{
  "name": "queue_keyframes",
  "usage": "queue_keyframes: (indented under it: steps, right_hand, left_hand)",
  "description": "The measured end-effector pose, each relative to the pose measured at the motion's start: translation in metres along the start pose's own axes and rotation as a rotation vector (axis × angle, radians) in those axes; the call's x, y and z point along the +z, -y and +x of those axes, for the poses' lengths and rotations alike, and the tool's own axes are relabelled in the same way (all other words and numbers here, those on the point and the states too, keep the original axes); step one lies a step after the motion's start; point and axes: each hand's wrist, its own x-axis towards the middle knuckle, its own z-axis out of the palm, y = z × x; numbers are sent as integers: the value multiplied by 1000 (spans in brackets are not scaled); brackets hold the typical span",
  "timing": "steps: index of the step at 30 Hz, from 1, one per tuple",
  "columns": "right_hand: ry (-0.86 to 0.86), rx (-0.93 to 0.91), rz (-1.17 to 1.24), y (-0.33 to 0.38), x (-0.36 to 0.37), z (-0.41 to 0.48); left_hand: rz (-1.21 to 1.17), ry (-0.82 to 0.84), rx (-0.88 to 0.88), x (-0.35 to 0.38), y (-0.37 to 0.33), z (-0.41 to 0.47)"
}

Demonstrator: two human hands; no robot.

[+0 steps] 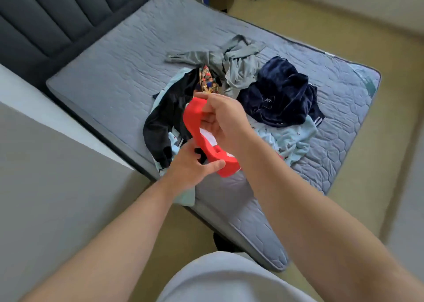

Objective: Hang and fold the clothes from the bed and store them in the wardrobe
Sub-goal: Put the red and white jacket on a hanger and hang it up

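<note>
Bottom centre, the person's pale top (218, 278), both bare forearms reaching up to mid-frame. Left hand (191, 166) pinches the low end of the red garment (191, 118), thumb across the cloth. Right hand (226, 120), just above it, has its fingers curled round the upper end. Both hands are clamped on the same piece, close together, which is held up over the near edge of the bed (110, 72), centre frame. It looks small, thin and light, limp between the grips, with a white patch or label showing on the inside. Probably no slip risk, not fragile, and it will sag wherever it isn't held. Best hold is likely at an edge or hem with the hands spread wider, so it opens flat for folding. Behind it is the pile: black garment (160, 127) at left, pale blue printed fabric (289, 141) at right and underneath, navy velvety piece (280, 95) looking bulkier and heavier, a colourful printed scrap (206, 79), and a grey garment (234, 65) furthest back, all soft and crumpled. Dark padded headboard (46, 15) upper left. I see no wardrobe that I can be sure of.
</note>
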Motion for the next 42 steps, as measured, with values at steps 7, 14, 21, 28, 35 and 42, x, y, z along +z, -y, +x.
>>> queue_keyframes:
  steps: [7, 14, 21, 28, 35, 42]
  right_hand:
    - [169, -435, -414, 16, 79, -63]
    - [109, -890, -944, -29, 151, -91]
    - [409, -1166, -1435, -85, 239, -158]
    - [851, -1263, -1352, -171, 312, -255]
    - [1166, -989, -1206, -266, 349, -388]
    - [1485, -982, -1274, -344, 380, -524]
  left_hand:
    - [-18, -519, -19, -71, -7, -46]
    - [-79, -1035, -102, -168, 40, -167]
    - [-69, -1347, -225, -208, 75, -326]
    - [-62, -1629, -283, -186, 114, -490]
    - [8, -1718, -361, -151, 164, -648]
    - [-64, -1649, -550, -99, 224, -802]
